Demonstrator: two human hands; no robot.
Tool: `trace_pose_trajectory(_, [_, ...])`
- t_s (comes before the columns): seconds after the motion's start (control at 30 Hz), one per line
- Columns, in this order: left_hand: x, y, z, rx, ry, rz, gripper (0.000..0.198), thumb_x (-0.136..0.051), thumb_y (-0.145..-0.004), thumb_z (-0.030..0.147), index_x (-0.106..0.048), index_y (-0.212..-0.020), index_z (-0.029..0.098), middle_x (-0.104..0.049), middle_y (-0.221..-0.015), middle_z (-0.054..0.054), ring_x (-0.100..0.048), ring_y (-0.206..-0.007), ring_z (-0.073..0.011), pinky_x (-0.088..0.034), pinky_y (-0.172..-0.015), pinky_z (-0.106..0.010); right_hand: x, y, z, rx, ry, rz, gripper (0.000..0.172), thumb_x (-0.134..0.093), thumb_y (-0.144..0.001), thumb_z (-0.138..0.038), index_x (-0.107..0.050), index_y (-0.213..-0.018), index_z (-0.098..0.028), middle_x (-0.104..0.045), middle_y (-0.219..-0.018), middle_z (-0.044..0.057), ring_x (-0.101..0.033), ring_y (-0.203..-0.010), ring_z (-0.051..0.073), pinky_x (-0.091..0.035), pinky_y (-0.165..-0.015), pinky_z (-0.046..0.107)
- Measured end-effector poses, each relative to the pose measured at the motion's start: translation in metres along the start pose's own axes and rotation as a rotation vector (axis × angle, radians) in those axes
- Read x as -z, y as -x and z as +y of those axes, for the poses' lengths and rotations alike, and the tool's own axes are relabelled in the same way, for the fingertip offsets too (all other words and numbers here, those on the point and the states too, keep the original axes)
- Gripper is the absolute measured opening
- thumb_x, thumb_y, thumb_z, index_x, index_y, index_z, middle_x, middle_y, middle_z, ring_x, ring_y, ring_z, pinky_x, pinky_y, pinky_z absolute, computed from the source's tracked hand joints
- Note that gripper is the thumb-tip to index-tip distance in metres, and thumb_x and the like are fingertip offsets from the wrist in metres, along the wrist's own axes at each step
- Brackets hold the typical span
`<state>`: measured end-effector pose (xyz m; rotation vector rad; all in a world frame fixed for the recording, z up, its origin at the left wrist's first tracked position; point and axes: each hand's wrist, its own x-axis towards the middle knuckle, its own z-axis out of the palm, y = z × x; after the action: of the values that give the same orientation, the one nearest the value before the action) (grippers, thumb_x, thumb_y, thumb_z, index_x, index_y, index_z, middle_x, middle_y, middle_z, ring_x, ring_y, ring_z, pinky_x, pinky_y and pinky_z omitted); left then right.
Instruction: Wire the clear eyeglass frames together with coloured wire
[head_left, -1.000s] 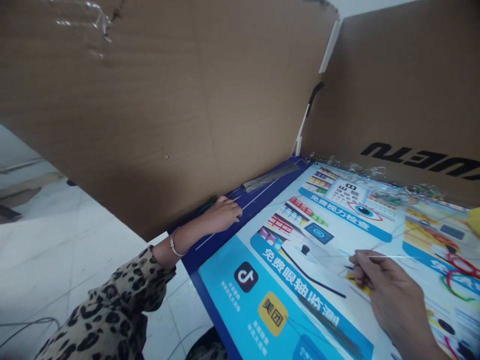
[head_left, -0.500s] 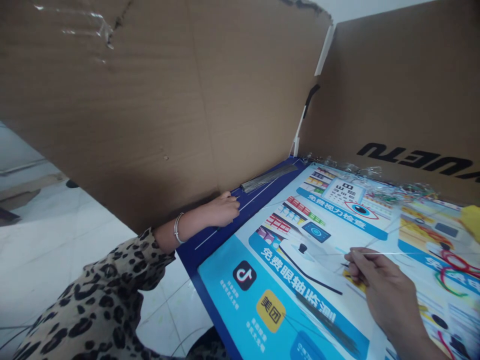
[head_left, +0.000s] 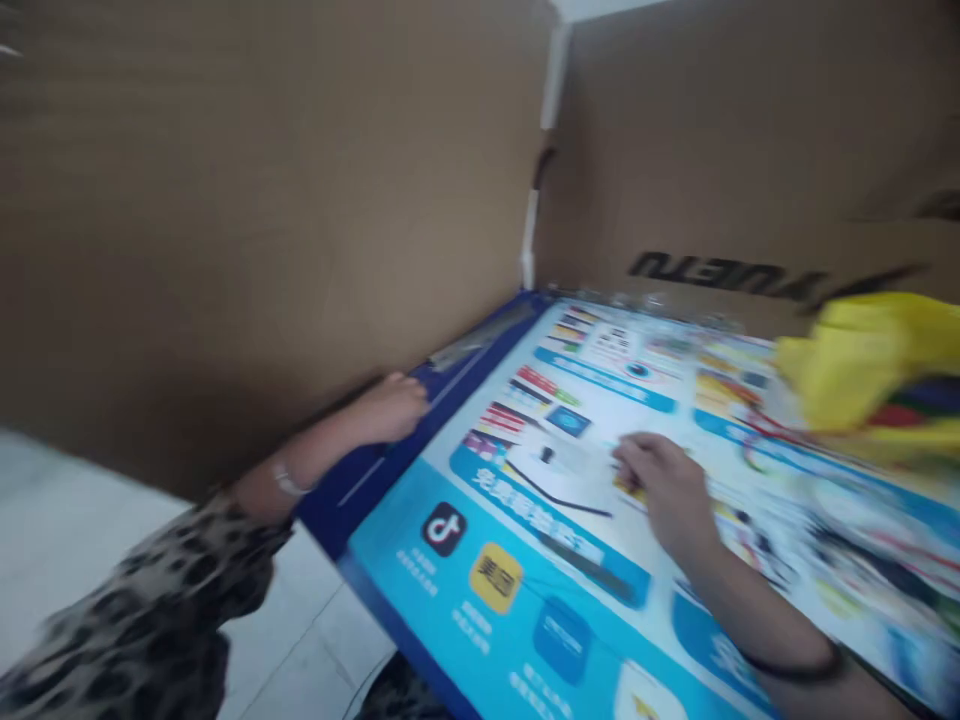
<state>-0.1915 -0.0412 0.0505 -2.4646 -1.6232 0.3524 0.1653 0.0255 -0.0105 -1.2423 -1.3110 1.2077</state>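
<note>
My left hand (head_left: 394, 408) is closed, resting on the dark blue border of a printed board (head_left: 465, 383) beside the cardboard wall. What its fingers hold, if anything, is hidden. Just beyond it lies a bundle of thin grey wire-like strips (head_left: 480, 340). Over the middle of the board, my right hand (head_left: 667, 485) is closed in a pinch; anything between its fingertips is too small and blurred to name. A second dark bundle of thin strips (head_left: 589, 568) lies on the board, left of and below the right hand.
Tall cardboard panels (head_left: 300, 200) stand at the left and back. A yellow bag-like thing (head_left: 847, 365) sits at the right, with red cords (head_left: 795, 432) and clear plastic packaging (head_left: 877, 520) nearby. White floor tiles (head_left: 300, 640) show below the board.
The view has swung to the right, bringing in more of the yellow thing and my right forearm. Both hands stay closed. The thin strand seen earlier at my right fingers is now lost in blur.
</note>
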Motion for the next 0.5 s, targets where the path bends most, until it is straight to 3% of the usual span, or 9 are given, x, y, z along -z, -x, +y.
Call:
trace_pose_trajectory(0.1, [0.010,-0.001,-0.010,0.082,-0.073,0.076,0.017,-0.044,-0.074,0.022,-0.058,-0.066,0.017,-0.058,-0.074,-0.004,-0.049,-0.077,-0.0175,-0.036,-0.073,-0.031,-0.002,0.005,-0.007,0.042,-0.044,-0.045,0.022,-0.062,-0.071,-0.038,-0.059,-0.078,-0.018,-0.059,-0.060,-0.003,-0.047,-0.046,0.007,-0.039,-0.044,0.019])
trace_pose_trajectory(0.17, [0.015,-0.013,-0.016,0.043,-0.080,0.177,0.027,-0.035,-0.076,0.030,-0.056,-0.065,0.019,-0.056,-0.071,-0.002,-0.047,-0.074,-0.0179,-0.037,-0.074,-0.035,-0.002,0.003,-0.010,0.059,-0.056,-0.074,0.021,-0.057,-0.075,-0.038,-0.058,-0.080,-0.019,-0.060,-0.063,-0.004,-0.047,-0.047,0.006,-0.039,-0.046,0.018])
trace_pose_trajectory(0.23, [0.029,-0.029,-0.007,-0.011,-0.002,0.281,0.034,-0.029,-0.077,0.038,-0.055,-0.065,0.022,-0.054,-0.068,0.000,-0.046,-0.072,-0.0183,-0.038,-0.073,-0.039,-0.002,0.002,-0.012,0.071,-0.044,-0.042,0.021,-0.055,-0.076,-0.040,-0.060,-0.081,-0.020,-0.062,-0.068,-0.004,-0.051,-0.051,0.006,-0.040,-0.049,0.018])
trace_pose_trajectory(0.33, [0.071,-0.054,0.044,-0.142,0.213,0.432,0.033,-0.037,-0.077,0.049,-0.058,-0.078,0.024,-0.060,-0.082,0.001,-0.050,-0.084,-0.0177,-0.039,-0.077,-0.036,-0.003,0.007,-0.015,0.095,-0.065,-0.052,0.022,-0.056,-0.075,-0.044,-0.061,-0.077,-0.023,-0.063,-0.067,-0.003,-0.055,-0.050,0.010,-0.045,-0.049,0.023])
trace_pose_trajectory(0.4, [0.104,-0.075,0.095,-0.260,0.300,0.428,0.028,-0.041,-0.079,0.041,-0.060,-0.079,0.021,-0.061,-0.086,-0.001,-0.051,-0.084,-0.0163,-0.041,-0.078,-0.033,-0.002,0.010,-0.017,0.106,-0.067,-0.067,0.019,-0.058,-0.074,-0.044,-0.062,-0.073,-0.025,-0.064,-0.067,-0.001,-0.058,-0.051,0.014,-0.048,-0.049,0.028])
trace_pose_trajectory(0.5, [0.142,-0.118,0.177,-0.392,0.324,0.420,0.020,-0.044,-0.077,0.024,-0.063,-0.074,0.017,-0.061,-0.080,-0.005,-0.052,-0.083,-0.0177,-0.041,-0.077,-0.032,0.007,0.011,-0.017,0.011,0.056,0.183,0.014,-0.068,-0.065,-0.039,-0.062,-0.065,-0.027,-0.065,-0.064,0.002,-0.061,-0.056,0.019,-0.049,-0.047,0.031])
